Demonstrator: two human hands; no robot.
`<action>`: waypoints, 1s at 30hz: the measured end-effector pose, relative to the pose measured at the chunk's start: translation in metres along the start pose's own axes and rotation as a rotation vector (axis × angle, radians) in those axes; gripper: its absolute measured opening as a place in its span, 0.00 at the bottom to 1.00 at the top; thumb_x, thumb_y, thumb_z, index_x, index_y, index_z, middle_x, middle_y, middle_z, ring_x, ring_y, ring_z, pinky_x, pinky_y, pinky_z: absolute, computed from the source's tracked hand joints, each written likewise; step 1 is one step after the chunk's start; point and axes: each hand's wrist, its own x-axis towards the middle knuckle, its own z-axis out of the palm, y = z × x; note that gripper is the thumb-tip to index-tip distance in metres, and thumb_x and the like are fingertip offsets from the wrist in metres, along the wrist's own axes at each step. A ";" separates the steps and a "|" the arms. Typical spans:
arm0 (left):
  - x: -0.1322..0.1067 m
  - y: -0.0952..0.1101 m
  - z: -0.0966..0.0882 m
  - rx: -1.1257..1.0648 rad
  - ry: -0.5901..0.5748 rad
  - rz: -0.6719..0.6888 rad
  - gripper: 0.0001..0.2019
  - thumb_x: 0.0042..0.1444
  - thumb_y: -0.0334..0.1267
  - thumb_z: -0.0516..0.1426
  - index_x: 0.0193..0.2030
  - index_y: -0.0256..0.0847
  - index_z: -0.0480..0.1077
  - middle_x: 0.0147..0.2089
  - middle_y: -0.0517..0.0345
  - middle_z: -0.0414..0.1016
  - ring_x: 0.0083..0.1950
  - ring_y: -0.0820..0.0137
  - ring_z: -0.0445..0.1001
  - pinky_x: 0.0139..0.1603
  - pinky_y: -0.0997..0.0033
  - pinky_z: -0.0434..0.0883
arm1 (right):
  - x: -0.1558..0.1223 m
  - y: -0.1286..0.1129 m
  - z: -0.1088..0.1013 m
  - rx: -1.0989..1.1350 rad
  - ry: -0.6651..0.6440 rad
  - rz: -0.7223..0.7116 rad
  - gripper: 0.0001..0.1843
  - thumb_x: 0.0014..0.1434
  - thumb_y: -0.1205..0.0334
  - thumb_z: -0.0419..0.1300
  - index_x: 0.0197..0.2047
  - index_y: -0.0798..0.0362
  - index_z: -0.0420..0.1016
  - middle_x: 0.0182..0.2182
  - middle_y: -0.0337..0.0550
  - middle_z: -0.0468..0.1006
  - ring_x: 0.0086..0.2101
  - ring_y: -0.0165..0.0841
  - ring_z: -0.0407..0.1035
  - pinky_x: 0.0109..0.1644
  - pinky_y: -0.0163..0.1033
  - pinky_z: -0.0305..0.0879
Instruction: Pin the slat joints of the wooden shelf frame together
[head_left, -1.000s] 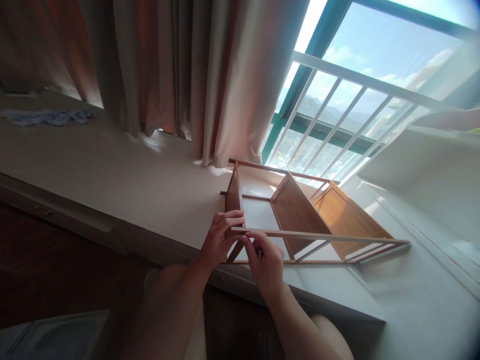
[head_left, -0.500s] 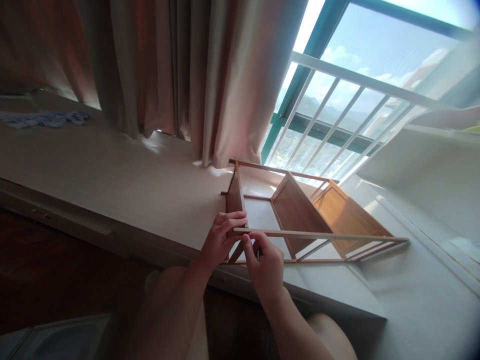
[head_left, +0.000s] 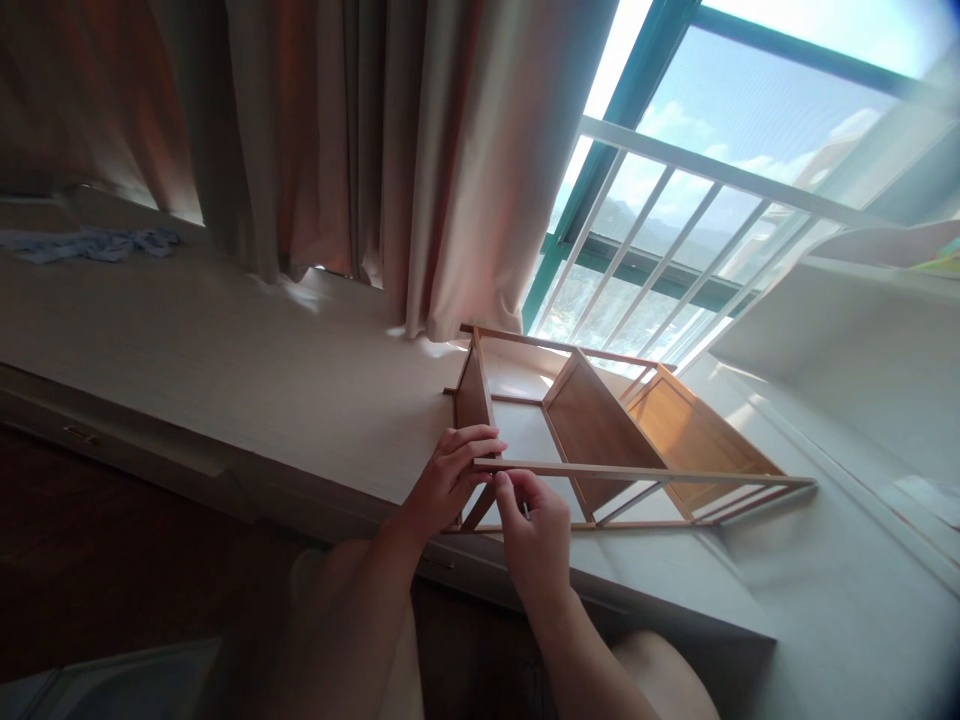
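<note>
Closely pinched, the right hand (head_left: 538, 532) has thumb and forefinger together just under the near upper rail (head_left: 600, 469), a thin, metallic-looking rod (head_left: 526, 512) showing among its curled fingers; too little of it is visible to name. Left hand (head_left: 448, 478) has a narrow grip on the left end of the same rail, fingers laid over the corner where rail meets end panel (head_left: 472, 388). The hands nearly touch each other.

The rail belongs to an open wooden rack (head_left: 604, 430) — slim square-cut bars, three flat rectangular panels — lying on its side toward the right end of the surface, a pale ledge (head_left: 225, 350). Its lower near bar runs along the front edge; its far bar lies toward the back edge. End and middle panels are smooth, matte brown; the right-hand panel (head_left: 697, 430) is lit honey-orange, with a framed border. Right end of the rack comes close to a plain white wall (head_left: 862, 580).

Farther out: heavy beige curtain (head_left: 480, 170), deep vertical folds, hem at the back edge. Beside it, a white railing (head_left: 720, 168) of straight bars before a teal window frame (head_left: 641, 90). Rumpled bluish cloth (head_left: 97, 243) near the surface's far left corner. Below the front edge, a drawer front with a small metal handle (head_left: 80, 434) — beneath that, dark reddish floor (head_left: 82, 530).
</note>
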 end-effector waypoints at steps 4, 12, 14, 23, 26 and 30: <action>0.001 0.000 0.001 0.008 0.010 0.013 0.16 0.64 0.39 0.55 0.58 0.47 0.70 0.61 0.51 0.68 0.63 0.61 0.65 0.65 0.57 0.62 | -0.001 0.002 -0.001 -0.082 0.000 -0.097 0.14 0.64 0.53 0.58 0.34 0.54 0.77 0.16 0.31 0.62 0.18 0.26 0.56 0.26 0.33 0.52; 0.001 -0.003 0.003 0.005 0.018 0.023 0.15 0.65 0.37 0.55 0.57 0.47 0.70 0.61 0.51 0.68 0.62 0.61 0.64 0.64 0.56 0.62 | 0.002 0.001 -0.003 -0.166 -0.037 -0.139 0.15 0.67 0.54 0.54 0.34 0.52 0.76 0.18 0.33 0.66 0.20 0.27 0.58 0.28 0.34 0.50; 0.000 -0.003 0.004 0.010 0.024 0.021 0.15 0.65 0.37 0.54 0.57 0.47 0.70 0.61 0.51 0.68 0.62 0.61 0.65 0.64 0.55 0.62 | 0.002 0.001 -0.004 -0.177 -0.051 -0.133 0.16 0.68 0.54 0.52 0.34 0.52 0.76 0.19 0.34 0.68 0.21 0.28 0.58 0.29 0.35 0.50; -0.001 -0.006 0.005 0.021 0.024 0.018 0.16 0.65 0.37 0.54 0.58 0.48 0.69 0.62 0.52 0.67 0.62 0.62 0.64 0.64 0.55 0.62 | 0.007 0.000 0.003 -0.019 -0.129 0.012 0.25 0.70 0.52 0.46 0.25 0.53 0.68 0.19 0.37 0.69 0.22 0.29 0.60 0.28 0.34 0.50; 0.000 -0.006 0.005 0.028 0.032 0.026 0.16 0.65 0.39 0.54 0.58 0.47 0.70 0.62 0.51 0.68 0.62 0.61 0.65 0.64 0.54 0.62 | 0.006 0.004 0.001 0.039 -0.137 0.034 0.25 0.70 0.50 0.46 0.24 0.53 0.68 0.18 0.36 0.68 0.21 0.28 0.59 0.27 0.34 0.49; 0.000 -0.004 0.005 0.036 0.034 0.025 0.16 0.64 0.39 0.55 0.58 0.47 0.70 0.62 0.51 0.68 0.62 0.61 0.65 0.63 0.55 0.62 | 0.002 0.011 -0.005 -0.076 -0.112 -0.024 0.21 0.68 0.50 0.51 0.28 0.53 0.69 0.18 0.34 0.66 0.20 0.27 0.58 0.27 0.34 0.49</action>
